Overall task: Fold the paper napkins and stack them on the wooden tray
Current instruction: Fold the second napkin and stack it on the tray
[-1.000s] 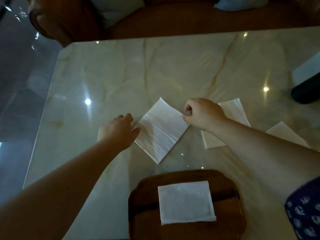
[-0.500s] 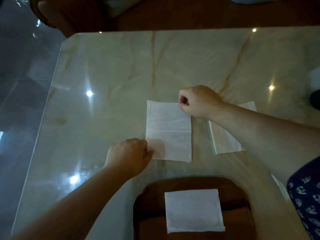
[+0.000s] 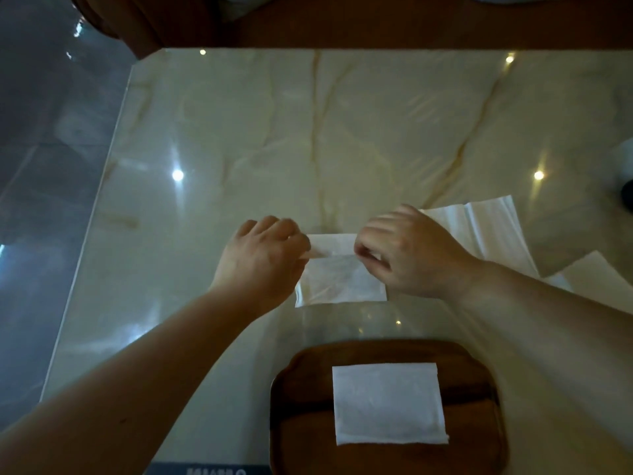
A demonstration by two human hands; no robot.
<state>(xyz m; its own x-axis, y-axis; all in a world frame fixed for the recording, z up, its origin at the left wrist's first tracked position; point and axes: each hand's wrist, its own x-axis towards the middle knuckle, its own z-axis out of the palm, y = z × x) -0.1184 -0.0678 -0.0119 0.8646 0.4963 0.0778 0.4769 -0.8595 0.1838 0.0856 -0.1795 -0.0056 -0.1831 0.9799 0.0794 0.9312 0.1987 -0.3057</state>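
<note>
While both the left hand (image 3: 263, 265) and right hand (image 3: 407, 255) pinch one napkin (image 3: 339, 286) on the table (image 3: 239, 132), one folded napkin (image 3: 388, 402) lies on the single tray (image 3: 301, 399); two more napkins (image 3: 486, 231) lie at right.

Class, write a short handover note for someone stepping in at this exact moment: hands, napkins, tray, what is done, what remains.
Left hand and right hand each pinch the far edge of the white paper napkin on the marble table, mid-fold.
One folded white napkin lies on the brown wooden tray.
Loose unfolded napkins wait at right.
Left: finish this fold, stack it, fold the rest.
</note>
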